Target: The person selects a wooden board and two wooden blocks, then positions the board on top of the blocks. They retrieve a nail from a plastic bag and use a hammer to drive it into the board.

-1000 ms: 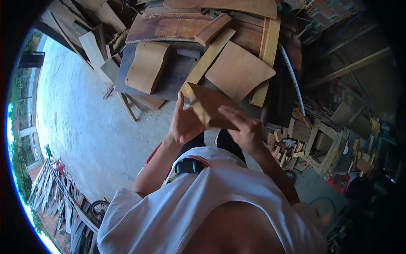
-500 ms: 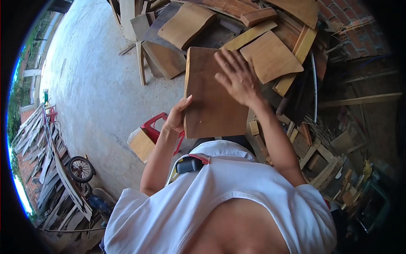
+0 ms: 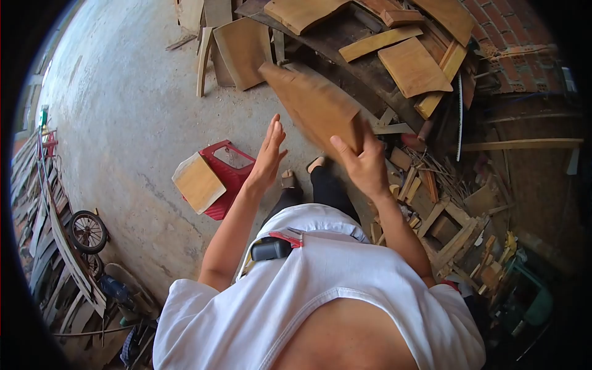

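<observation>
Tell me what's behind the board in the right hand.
Past the edges of the board held by the right hand, concrete floor and a dark surface show; whatever lies directly behind is hidden.

The brown, four-sided wooden panel (image 3: 314,108), earlier held broad face up, has been tipped aslant. Its near end is now gripped by the bare right hand (image 3: 364,160) — spread over its face half a second ago — while its edge has been released by the bare left hand (image 3: 267,156), now held open just beside it. More of the red plastic stool (image 3: 235,184) has been revealed.
</observation>
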Demonstrator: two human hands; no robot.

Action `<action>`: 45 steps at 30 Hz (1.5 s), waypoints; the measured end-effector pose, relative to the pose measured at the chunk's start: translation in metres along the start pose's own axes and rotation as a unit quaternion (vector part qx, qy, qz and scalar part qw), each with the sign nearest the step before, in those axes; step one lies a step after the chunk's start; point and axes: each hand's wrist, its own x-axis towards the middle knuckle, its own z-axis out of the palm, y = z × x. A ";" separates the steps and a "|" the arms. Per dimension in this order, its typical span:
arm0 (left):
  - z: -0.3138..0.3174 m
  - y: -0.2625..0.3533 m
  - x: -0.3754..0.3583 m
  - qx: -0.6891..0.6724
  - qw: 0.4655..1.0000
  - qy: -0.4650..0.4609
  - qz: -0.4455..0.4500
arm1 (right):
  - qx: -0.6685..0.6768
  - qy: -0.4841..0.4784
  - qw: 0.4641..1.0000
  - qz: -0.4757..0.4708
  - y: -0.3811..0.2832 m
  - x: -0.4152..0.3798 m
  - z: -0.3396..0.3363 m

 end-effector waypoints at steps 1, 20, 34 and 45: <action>-0.006 0.001 -0.009 -0.001 1.000 -0.008 -0.002 | -0.131 0.003 0.981 -0.143 0.005 -0.007 0.013; -0.037 -0.080 -0.009 -0.061 0.983 -0.045 -0.165 | 0.144 0.069 0.926 0.341 0.163 -0.067 -0.011; -0.003 -0.428 0.076 0.464 0.868 0.096 -0.150 | -0.071 0.127 0.879 0.454 0.525 -0.215 0.034; -0.020 -0.609 0.229 0.664 0.726 -0.153 -0.092 | -0.248 0.159 0.862 0.411 0.784 -0.224 0.082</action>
